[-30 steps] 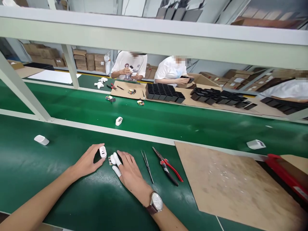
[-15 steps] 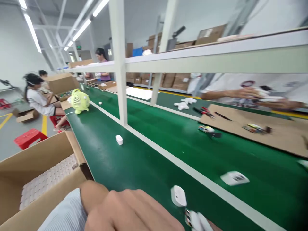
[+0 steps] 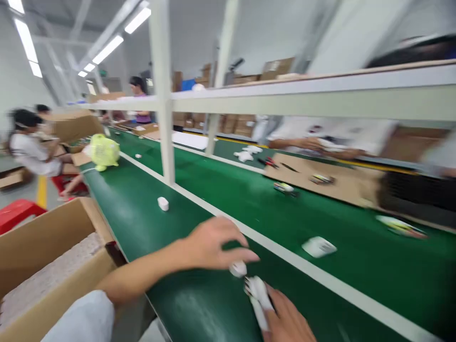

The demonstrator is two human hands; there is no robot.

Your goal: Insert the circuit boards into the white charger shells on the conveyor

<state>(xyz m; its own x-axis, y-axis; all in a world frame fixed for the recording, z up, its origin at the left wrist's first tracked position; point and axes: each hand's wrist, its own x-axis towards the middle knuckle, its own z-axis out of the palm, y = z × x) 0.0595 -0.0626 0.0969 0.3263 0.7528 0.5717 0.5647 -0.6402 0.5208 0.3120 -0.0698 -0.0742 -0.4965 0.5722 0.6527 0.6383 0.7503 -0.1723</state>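
Observation:
My left hand [image 3: 213, 244] reaches in from the left over the green belt [image 3: 185, 228]. Its fingers curl down around a small white charger body [image 3: 238, 269]. My right hand [image 3: 285, 318] comes in at the bottom edge, with white finger cots on two fingers that point at the charger. A small part [image 3: 247, 284] lies at those fingertips, too smeared to make out. Both hands are blurred by motion.
Two more white chargers lie on the belt, one far left [image 3: 163, 203] and one right [image 3: 318, 247]. An open cardboard box [image 3: 53, 237] stands at my left, with a yellow-green fan [image 3: 101, 151] beyond it. A white frame post [image 3: 162, 109] rises mid-belt. Other people work across and at far left.
My view has swung left from looking down at the hands to looking along the belt. My left hand has dropped from close before the camera back onto the white charger.

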